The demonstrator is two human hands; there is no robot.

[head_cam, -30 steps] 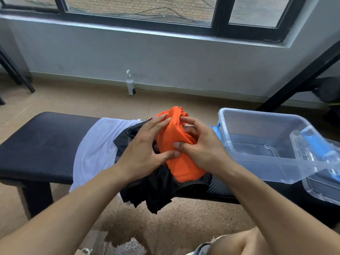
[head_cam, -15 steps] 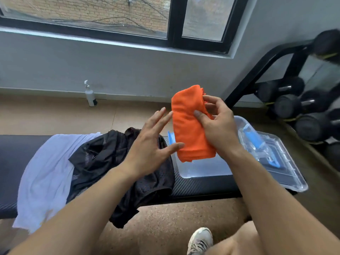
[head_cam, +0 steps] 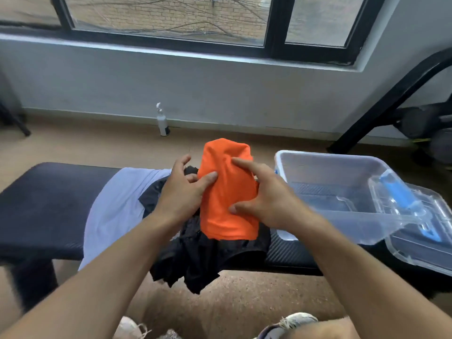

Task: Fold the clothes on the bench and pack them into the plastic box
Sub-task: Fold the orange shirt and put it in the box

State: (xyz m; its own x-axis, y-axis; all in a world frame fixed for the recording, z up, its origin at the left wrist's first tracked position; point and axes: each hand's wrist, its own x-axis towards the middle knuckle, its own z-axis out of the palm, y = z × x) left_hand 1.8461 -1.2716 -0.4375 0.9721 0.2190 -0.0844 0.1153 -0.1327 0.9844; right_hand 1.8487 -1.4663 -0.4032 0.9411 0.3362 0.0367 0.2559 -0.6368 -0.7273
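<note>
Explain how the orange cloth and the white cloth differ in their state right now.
The orange cloth is folded into a compact bundle, while the white cloth lies spread out and unfolded. The orange cloth is held by both hands, left hand and right hand; nothing touches the white cloth. The orange cloth sits above the black cloth; the white cloth lies partly under it and hangs over the front edge of the bench. Neither is in the plastic box yet.

Grey wall (head_cam: 220, 84), black-framed window (head_cam: 277, 25) onto brick, tan floor (head_cam: 85, 145), white spray bottle (head_cam: 162, 121), dumbbell rack (head_cam: 391, 99)
</note>
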